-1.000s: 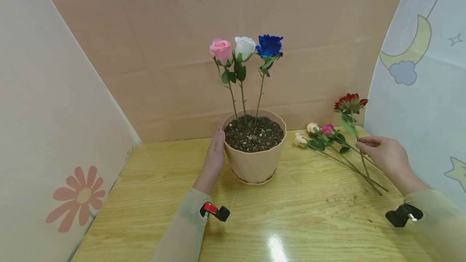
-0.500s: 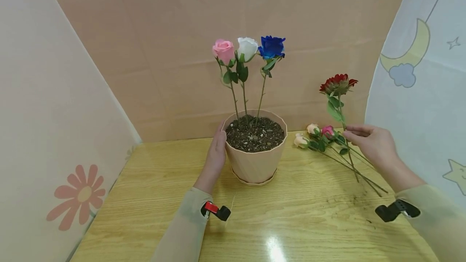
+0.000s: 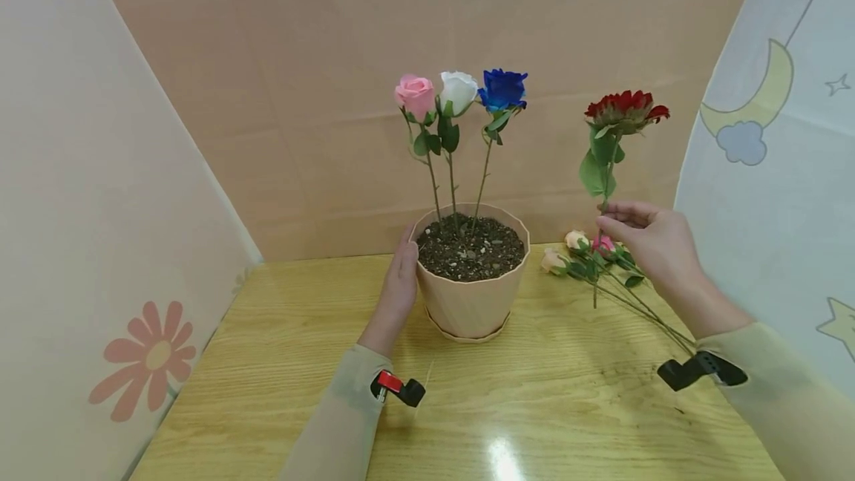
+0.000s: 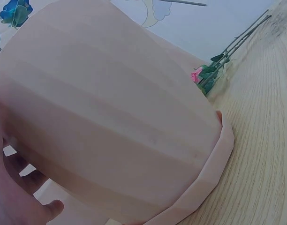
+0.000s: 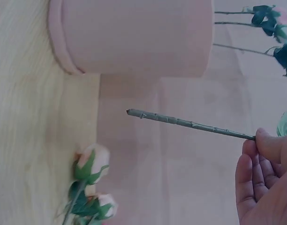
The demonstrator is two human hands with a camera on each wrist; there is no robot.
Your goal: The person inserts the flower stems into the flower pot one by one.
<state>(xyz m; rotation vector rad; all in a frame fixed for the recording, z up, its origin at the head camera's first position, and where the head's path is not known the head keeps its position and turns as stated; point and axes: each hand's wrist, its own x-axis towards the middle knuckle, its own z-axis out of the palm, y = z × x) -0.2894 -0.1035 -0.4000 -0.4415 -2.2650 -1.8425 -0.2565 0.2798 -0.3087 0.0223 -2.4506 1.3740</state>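
Note:
A red flower [image 3: 626,111] with green leaves stands nearly upright in my right hand [image 3: 651,243], its stem pinched between thumb and fingers. In the right wrist view the bare lower stem [image 5: 190,124] sticks out from the fingertips, its cut end hanging in the air beside the pot. My left hand [image 3: 398,280] rests with extended fingers against the left side of the peach flowerpot [image 3: 470,306], close to its rim. Dark soil [image 3: 470,258] fills the pot. Rising from it are a pink rose [image 3: 415,97], a white rose [image 3: 459,92] and a blue rose [image 3: 503,90].
On the wooden table [image 3: 300,392], right of the pot, lie cream roses [image 3: 553,261] and a magenta rose [image 3: 603,245], stems toward the front right. A saucer [image 3: 467,338] sits under the pot. Cloth walls [image 3: 320,132] close in the back and sides.
My right hand has lifted the red flower off the other flowers, moving it up and left toward the pot, and its stem now stands more upright. My left hand stays against the pot.

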